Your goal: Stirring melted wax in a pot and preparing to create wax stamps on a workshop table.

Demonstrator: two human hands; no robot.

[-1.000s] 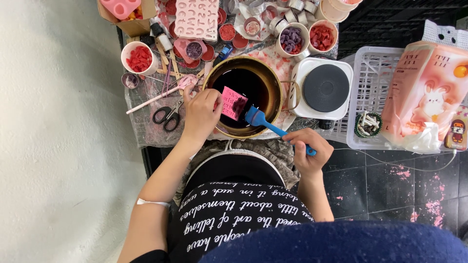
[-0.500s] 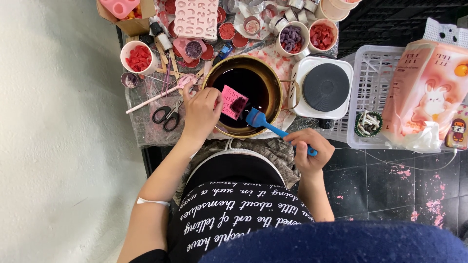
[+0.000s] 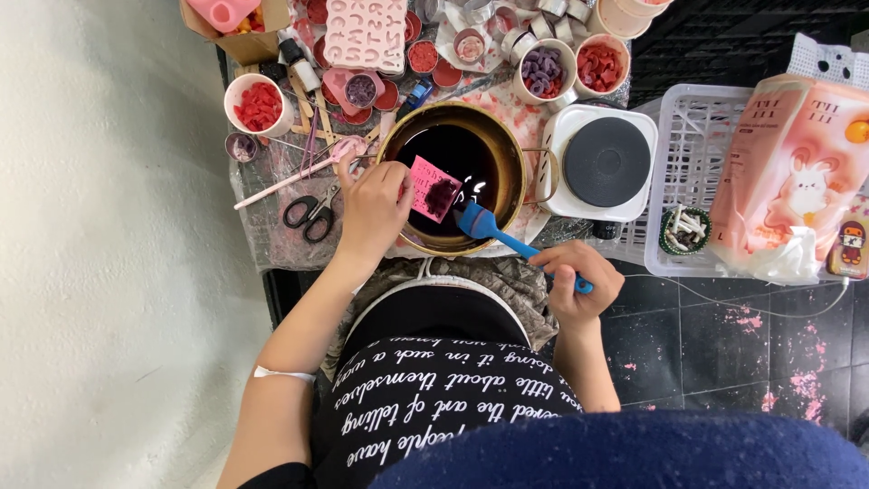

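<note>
1. I count 2 hands. L hand (image 3: 373, 210) is closed on a pink card (image 3: 433, 188), pinching its left edge over the pot (image 3: 507, 149).
2. R hand (image 3: 579, 282) is curled tight round the handle of 1 blue brush (image 3: 480, 222). The brush head sits at the pot's near rim, just below the card, close to it; I can't tell if they touch.
3. 1 pot: round, brass-colour rim, dark shiny liquid inside, w/ 1 side handle on the right.
4. 1 pink card: small, square-ish, tilted, w/ a dark blot near its middle. It is held above the dark liquid, a bit left of the pot's centre.
5. 1 white hot plate (image 3: 605, 161) w/ a round black top, just right of the pot.
6. 1 pair of black scissors (image 3: 312, 215), left of the L hand.
7. 3 white cups w/ bits inside: 1 w/ red bits (image 3: 258, 104) at left, 1 w/ purple bits (image 3: 543, 71) and 1 w/ red bits (image 3: 600, 65) behind the pot.
8. 1 pink mould tray (image 3: 367, 32) at the top, w/ shapes pressed in.
9. 1 white basket (image 3: 688, 145) at right, w/ 1 pink-orange bag (image 3: 787, 172) lying on it.
10. 1 long pink stick (image 3: 290, 177) lies left of the pot, by the scissors.
</note>
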